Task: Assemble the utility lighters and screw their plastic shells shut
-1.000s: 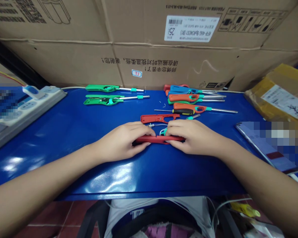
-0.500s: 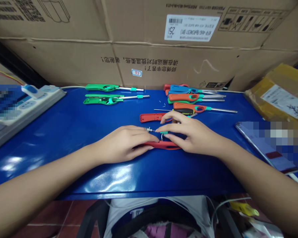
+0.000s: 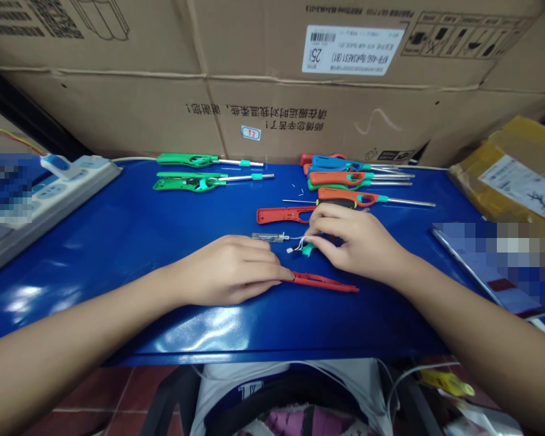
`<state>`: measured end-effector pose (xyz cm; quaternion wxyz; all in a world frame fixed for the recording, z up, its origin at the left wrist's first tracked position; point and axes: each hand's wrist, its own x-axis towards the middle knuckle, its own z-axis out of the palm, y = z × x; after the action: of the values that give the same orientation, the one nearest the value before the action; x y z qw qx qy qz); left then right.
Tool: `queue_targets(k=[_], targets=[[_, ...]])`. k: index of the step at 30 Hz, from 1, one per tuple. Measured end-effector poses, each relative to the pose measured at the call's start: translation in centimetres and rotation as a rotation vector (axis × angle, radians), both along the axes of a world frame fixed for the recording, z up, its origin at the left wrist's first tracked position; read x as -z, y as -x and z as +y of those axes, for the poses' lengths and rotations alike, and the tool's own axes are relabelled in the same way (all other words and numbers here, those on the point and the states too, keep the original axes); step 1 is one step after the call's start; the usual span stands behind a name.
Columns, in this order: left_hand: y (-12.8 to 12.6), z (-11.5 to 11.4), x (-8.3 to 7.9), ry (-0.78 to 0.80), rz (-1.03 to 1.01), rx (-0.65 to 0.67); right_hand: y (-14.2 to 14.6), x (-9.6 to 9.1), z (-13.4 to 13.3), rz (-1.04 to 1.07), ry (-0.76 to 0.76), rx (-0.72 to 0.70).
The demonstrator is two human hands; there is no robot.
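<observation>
My left hand (image 3: 229,269) lies on the blue table (image 3: 140,242), fingers closed on one end of a red lighter shell half (image 3: 327,281) that rests flat. My right hand (image 3: 352,239) is curled just behind it, pinching a small inner part with a teal trigger and white wires (image 3: 302,245). A clear fuel tube (image 3: 269,237) lies beside those wires. The other red shell half (image 3: 284,215) sits further back, near my right fingers.
Two green lighters (image 3: 200,172) lie at the back left, several blue, red and orange lighters (image 3: 345,178) at the back right. A power strip (image 3: 49,188) is at left, a padded envelope (image 3: 513,175) at right, cardboard boxes (image 3: 272,79) behind.
My right hand has lifted the inner wired part out of the red shell and drawn it back. The shell half has slid toward me and to the right under my left hand.
</observation>
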<state>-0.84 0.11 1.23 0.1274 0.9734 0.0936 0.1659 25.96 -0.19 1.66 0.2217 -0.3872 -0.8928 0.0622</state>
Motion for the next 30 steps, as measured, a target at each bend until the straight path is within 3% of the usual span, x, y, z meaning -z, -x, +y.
queue_targets(k=[8, 12, 15, 17, 21, 30], targets=[[0.0, -0.2, -0.2, 0.122, -0.119, -0.036, -0.3, -0.8, -0.4, -0.112, 0.096, -0.123], [-0.3, 0.2, -0.3, 0.064, -0.179, -0.257, -0.3, -0.8, -0.4, -0.054, 0.129, -0.152], [-0.2, 0.9, 0.1, 0.056, -0.082, -0.432, -0.2, -0.3, -0.1, -0.032, 0.107, -0.094], [-0.1, 1.3, 0.6, 0.105, -0.030, -0.470, 0.0, 0.2, 0.1, 0.005, 0.100, -0.045], [-0.2, 1.7, 1.3, 0.186, -0.023, -0.467, 0.6, 1.1, 0.5, 0.077, 0.132, -0.062], [-0.6, 0.8, 0.7, 0.098, -0.088, -0.324, 1.0, 1.0, 0.4, 0.118, 0.128, -0.156]])
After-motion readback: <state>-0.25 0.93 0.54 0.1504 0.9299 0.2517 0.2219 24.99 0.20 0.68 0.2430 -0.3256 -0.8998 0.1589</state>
